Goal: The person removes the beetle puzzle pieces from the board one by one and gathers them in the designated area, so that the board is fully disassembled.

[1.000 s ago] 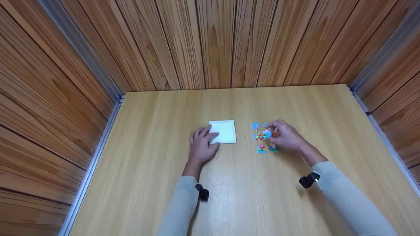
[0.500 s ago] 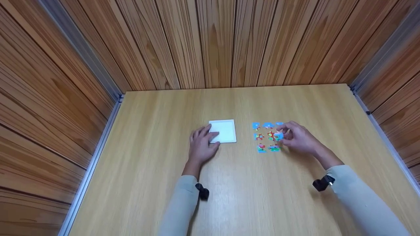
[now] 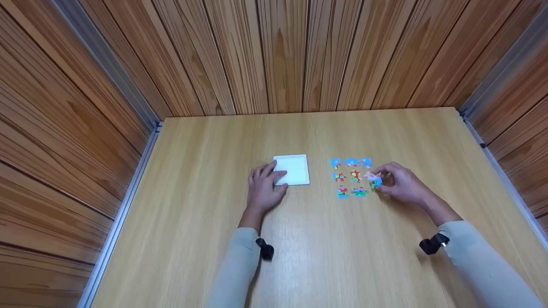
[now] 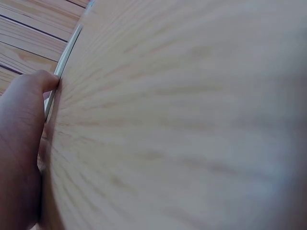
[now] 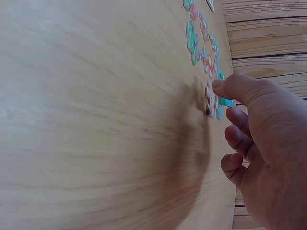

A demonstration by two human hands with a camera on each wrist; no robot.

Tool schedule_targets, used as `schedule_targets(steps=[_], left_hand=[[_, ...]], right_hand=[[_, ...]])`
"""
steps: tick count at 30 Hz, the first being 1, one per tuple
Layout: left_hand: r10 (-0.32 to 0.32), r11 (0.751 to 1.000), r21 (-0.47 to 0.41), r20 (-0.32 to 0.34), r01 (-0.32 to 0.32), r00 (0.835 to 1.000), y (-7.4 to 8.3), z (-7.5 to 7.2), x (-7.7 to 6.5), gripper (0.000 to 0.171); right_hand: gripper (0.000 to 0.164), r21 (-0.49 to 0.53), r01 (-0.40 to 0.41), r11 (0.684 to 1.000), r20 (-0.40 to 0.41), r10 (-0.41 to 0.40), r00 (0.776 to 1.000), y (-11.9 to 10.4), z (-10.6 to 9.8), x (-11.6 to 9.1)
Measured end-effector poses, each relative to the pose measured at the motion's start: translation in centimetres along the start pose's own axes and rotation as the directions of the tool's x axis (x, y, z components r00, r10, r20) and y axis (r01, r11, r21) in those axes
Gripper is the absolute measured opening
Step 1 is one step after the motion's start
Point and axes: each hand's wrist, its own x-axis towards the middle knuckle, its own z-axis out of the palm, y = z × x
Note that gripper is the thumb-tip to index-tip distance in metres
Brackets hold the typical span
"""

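My left hand (image 3: pixel 263 192) rests at the left side of a square white puzzle tray (image 3: pixel 296 170), fingers over its rim and the thumb at the near edge. In the left wrist view the thumb touches the tray's thin edge (image 4: pixel 68 52). My right hand (image 3: pixel 400 182) pinches a blue and green puzzle piece (image 3: pixel 376 182) between thumb and fingers, just above the table. Close under it lies a pink puzzle piece (image 5: pixel 209 98). Left of this hand, several puzzle pieces lie apart in rows, among them a red one (image 3: pixel 355 176) and a green one (image 3: pixel 359 191).
The light wooden table (image 3: pixel 317 244) extends around the tray and pieces. Wood-panelled walls (image 3: pixel 284 55) stand behind and on both sides, with grey metal rails (image 3: pixel 124 203) along the table's sides. A small black camera is on each wrist.
My right hand has moved right with the held piece, from over the middle pieces to the right end of the rows, uncovering the pieces it hid. The left hand has stayed on the tray.
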Motion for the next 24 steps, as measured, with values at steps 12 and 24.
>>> schedule_targets(steps=[12, 24], left_hand=[[0.008, 1.000, -0.003, -0.006, -0.008, 1.000, -0.1, -0.1, 0.1, 0.046], [0.012, 1.000, 0.004, 0.001, -0.012, 1.000, -0.2, 0.0, 0.1, 0.047]], right_hand=[[0.041, -0.001, 0.017, 1.000, 0.047, -0.017, 0.999, 0.8, 0.7, -0.6], [0.040, 0.007, 0.025, 1.000, 0.048, -0.025, 0.999, 1.3, 0.9, -0.9]])
